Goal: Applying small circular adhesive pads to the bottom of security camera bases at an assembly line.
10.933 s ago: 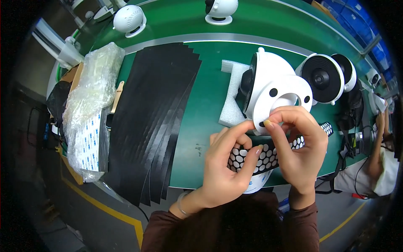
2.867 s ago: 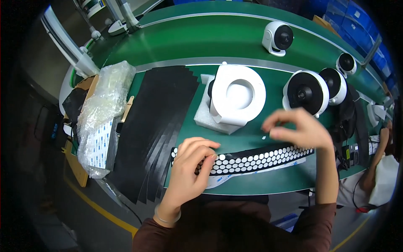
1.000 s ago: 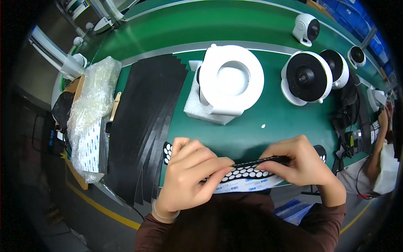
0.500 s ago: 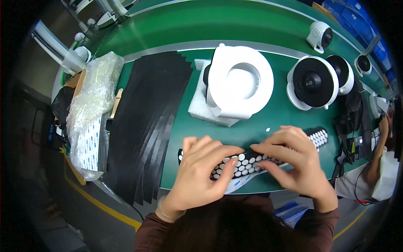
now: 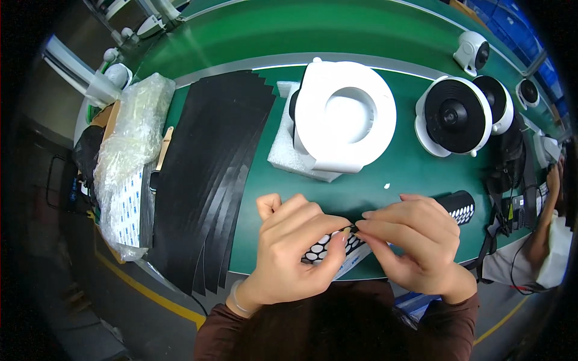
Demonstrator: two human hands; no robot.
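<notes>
A black strip full of round holes (image 5: 462,207), white showing through them, lies crosswise at the near side of the green table. My left hand (image 5: 288,256) is closed on its middle, thumb and forefinger pinching the edge. Right beside those fingertips, my right hand (image 5: 421,237) pinches the same edge with thumb and forefinger. A white backing tape with blue print (image 5: 355,260) runs along the strip's near side, below the fingertips. My hands hide much of the strip; its right end shows beyond my right hand.
Beyond the hands, a white ring-shaped housing (image 5: 385,132) rests on white foam (image 5: 283,150). Black sheets (image 5: 211,150) are fanned out at left, beside bubble-wrapped material (image 5: 135,126). Black-and-white round devices (image 5: 454,114) stand at right, near dark straps (image 5: 512,156). Another person's arm (image 5: 554,192) shows at far right.
My right hand has drawn closer to my left fingertips. The strip between them has tilted, and fewer of its holes show. The view has shifted slightly.
</notes>
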